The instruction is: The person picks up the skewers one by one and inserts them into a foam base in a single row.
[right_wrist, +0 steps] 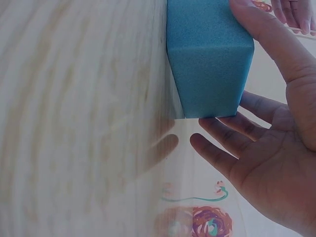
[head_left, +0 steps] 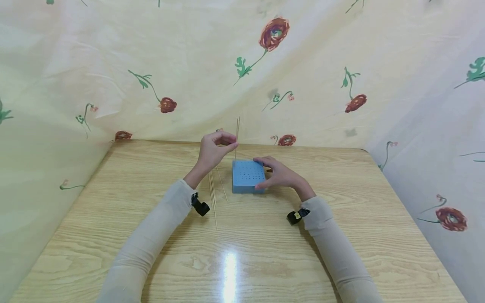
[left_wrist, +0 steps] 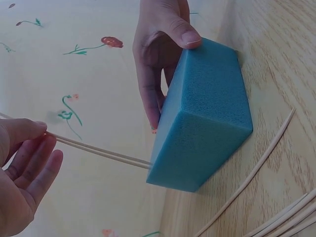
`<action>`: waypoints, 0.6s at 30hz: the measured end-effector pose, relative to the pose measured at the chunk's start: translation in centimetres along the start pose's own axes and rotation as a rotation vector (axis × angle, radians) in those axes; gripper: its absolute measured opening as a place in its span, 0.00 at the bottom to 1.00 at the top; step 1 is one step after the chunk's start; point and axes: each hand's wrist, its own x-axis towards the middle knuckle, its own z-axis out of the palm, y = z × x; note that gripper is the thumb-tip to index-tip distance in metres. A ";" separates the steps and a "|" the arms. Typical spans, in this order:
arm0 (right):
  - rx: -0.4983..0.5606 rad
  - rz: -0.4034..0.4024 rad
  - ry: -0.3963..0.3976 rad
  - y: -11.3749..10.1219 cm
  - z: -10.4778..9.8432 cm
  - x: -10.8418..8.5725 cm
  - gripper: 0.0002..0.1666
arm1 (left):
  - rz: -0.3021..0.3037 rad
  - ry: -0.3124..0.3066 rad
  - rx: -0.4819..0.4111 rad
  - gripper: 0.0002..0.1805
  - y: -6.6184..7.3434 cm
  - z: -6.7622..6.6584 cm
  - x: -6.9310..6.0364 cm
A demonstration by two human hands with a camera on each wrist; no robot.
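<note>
A blue, squarish, hole-dotted foam block [head_left: 246, 176] is sitting between the clamped fingers of the right hand [head_left: 281, 174] and below those of the left hand [head_left: 211, 152], which are pinching two thin, pale wooden sticks [left_wrist: 123, 159].

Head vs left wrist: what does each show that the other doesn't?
Head only: the holes in the top of the block, both sleeves and the wrist cameras.

Left wrist only: the block's left side.

Both: left hand pinching two upright sticks at the block, right hand gripping the block, loose sticks on the table.
</note>
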 end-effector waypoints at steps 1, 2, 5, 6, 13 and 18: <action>-0.002 0.000 0.000 0.0 0.0 0.0 0.58 | -0.003 -0.001 0.001 0.10 -0.4 0.0 0.1; -0.003 0.001 0.000 0.0 0.0 0.0 0.58 | -0.005 -0.001 0.000 0.10 -0.8 0.1 0.2; 0.001 -0.002 0.000 0.0 -0.1 0.1 0.58 | -0.004 0.000 -0.007 0.11 -2.1 0.1 0.6; 0.004 -0.004 0.001 0.1 -0.1 0.1 0.58 | -0.002 0.001 -0.010 0.11 -2.3 0.1 0.7; -0.007 -0.001 0.006 0.1 -0.3 0.5 0.58 | 0.022 0.006 -0.031 0.10 -2.9 0.0 1.2; -0.013 0.016 0.018 -0.3 -0.3 0.8 0.59 | 0.025 -0.008 -0.025 0.09 -3.3 -0.5 1.8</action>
